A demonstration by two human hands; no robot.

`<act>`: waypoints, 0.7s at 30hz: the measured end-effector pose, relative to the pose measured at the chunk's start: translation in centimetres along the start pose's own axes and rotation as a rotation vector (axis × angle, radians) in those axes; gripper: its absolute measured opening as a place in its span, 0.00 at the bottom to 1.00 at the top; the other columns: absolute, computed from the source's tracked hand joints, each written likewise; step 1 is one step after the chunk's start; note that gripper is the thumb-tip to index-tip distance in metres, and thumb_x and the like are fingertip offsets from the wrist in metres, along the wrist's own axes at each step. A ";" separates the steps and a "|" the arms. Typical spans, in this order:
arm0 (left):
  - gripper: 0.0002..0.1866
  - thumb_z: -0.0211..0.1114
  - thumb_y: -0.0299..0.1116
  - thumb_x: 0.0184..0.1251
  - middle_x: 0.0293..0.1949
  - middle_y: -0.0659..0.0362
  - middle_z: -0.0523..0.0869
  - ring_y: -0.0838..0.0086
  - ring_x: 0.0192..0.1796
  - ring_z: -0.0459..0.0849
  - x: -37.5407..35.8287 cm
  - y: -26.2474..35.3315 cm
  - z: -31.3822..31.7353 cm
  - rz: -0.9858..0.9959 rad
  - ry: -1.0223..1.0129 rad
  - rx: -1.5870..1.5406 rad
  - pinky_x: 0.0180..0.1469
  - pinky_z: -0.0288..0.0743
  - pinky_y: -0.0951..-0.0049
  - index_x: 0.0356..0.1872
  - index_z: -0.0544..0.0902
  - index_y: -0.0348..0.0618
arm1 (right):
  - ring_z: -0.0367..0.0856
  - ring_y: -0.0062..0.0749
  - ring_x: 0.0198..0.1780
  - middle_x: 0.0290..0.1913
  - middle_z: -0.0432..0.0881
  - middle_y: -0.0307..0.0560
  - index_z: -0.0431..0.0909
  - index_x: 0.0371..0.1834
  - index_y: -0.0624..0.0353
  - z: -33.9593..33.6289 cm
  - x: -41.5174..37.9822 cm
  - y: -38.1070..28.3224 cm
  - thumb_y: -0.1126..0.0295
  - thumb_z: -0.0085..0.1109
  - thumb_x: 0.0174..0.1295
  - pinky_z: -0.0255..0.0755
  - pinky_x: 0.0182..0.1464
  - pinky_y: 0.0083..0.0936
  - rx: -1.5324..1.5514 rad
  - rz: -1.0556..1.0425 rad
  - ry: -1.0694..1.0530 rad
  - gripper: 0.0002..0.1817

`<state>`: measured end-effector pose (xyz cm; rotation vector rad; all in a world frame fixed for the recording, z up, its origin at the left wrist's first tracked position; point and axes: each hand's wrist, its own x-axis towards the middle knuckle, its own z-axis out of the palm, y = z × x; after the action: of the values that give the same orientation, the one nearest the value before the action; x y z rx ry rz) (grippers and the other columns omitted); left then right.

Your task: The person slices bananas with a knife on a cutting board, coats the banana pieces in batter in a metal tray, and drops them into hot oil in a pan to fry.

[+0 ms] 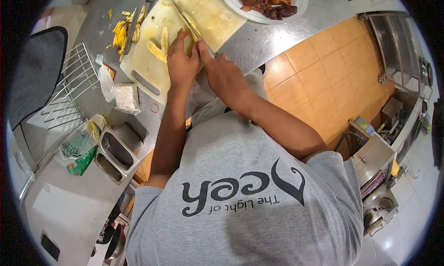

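Observation:
My right hand [223, 76] grips a kitchen knife [181, 13], index finger stretched along it, and the blade points up and left over the cutting board [215, 11]. The blade lies along a peeled banana [191, 23]. My left hand [181, 61] is closed around the near end of that banana, beside the knife; its fingers partly hide what they hold. Just left of my left hand lie cut banana pieces [156, 49] on the board. Another knife-like metal strip [145, 83] rests near the board's lower left edge.
A white plate [299, 9] of browned fried food stands beyond the board on the right. Banana peels [121, 34] and a long metal utensil [134, 25] lie at the left. A wrapped white block [126, 98], metal containers [115, 148] and a wire rack [69, 88] stand farther left.

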<state>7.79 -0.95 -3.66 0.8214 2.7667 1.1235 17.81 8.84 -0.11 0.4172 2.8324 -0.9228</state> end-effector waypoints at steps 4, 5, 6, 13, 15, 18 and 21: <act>0.29 0.64 0.26 0.53 0.52 0.46 0.80 0.52 0.56 0.76 0.2 -0.2 1.1 0.123 0.105 0.042 0.59 0.69 0.60 0.58 0.70 0.30 | 0.82 0.62 0.34 0.34 0.79 0.69 0.44 0.72 0.63 -0.8 0.7 2.3 0.73 0.53 0.58 0.78 0.38 0.47 0.140 -0.164 0.011 0.39; 0.29 0.64 0.26 0.52 0.52 0.46 0.80 0.52 0.56 0.76 0.2 -0.2 1.3 0.147 0.118 0.061 0.59 0.69 0.59 0.58 0.71 0.30 | 0.81 0.62 0.33 0.33 0.79 0.68 0.45 0.72 0.62 -0.6 0.8 2.9 0.74 0.51 0.59 0.76 0.38 0.48 0.191 -0.187 0.035 0.38; 0.29 0.65 0.26 0.52 0.52 0.46 0.80 0.52 0.56 0.77 0.3 0.1 1.3 0.171 0.129 0.079 0.59 0.69 0.59 0.58 0.71 0.30 | 0.80 0.62 0.32 0.31 0.79 0.67 0.45 0.73 0.61 -0.6 1.0 3.4 0.74 0.50 0.60 0.75 0.38 0.49 0.242 -0.208 0.060 0.37; 0.21 0.65 0.27 0.54 0.43 0.50 0.85 0.55 0.46 0.82 0.5 -0.3 1.6 0.050 0.230 0.102 0.50 0.76 0.62 0.52 0.79 0.37 | 0.78 0.62 0.33 0.28 0.78 0.67 0.48 0.71 0.65 -2.5 1.5 4.1 0.73 0.46 0.63 0.70 0.39 0.51 0.355 -0.200 -0.028 0.33; 0.17 0.65 0.27 0.56 0.40 0.51 0.86 0.56 0.42 0.84 0.6 -0.2 1.5 0.086 0.266 0.139 0.46 0.78 0.64 0.48 0.82 0.38 | 0.78 0.62 0.33 0.28 0.78 0.66 0.49 0.71 0.65 -3.2 1.6 3.9 0.72 0.46 0.63 0.70 0.40 0.51 0.359 -0.197 -0.043 0.33; 0.13 0.67 0.31 0.61 0.36 0.50 0.87 0.70 0.41 0.86 0.9 1.2 0.7 -0.102 0.247 -0.077 0.45 0.77 0.73 0.44 0.84 0.34 | 0.78 0.61 0.33 0.29 0.78 0.65 0.49 0.71 0.65 -3.5 1.6 4.6 0.71 0.46 0.63 0.71 0.41 0.50 0.341 -0.212 -0.023 0.33; 0.14 0.67 0.33 0.63 0.32 0.52 0.87 0.75 0.38 0.85 1.4 2.9 -0.5 -0.279 0.213 -0.137 0.43 0.77 0.76 0.44 0.84 0.33 | 0.78 0.60 0.33 0.29 0.79 0.64 0.49 0.72 0.64 -4.0 1.6 5.2 0.70 0.47 0.63 0.71 0.41 0.50 0.297 -0.211 -0.039 0.33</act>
<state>7.77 1.17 -1.15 0.3046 2.8089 1.3932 17.71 15.60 -0.07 0.1274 2.7474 -1.3849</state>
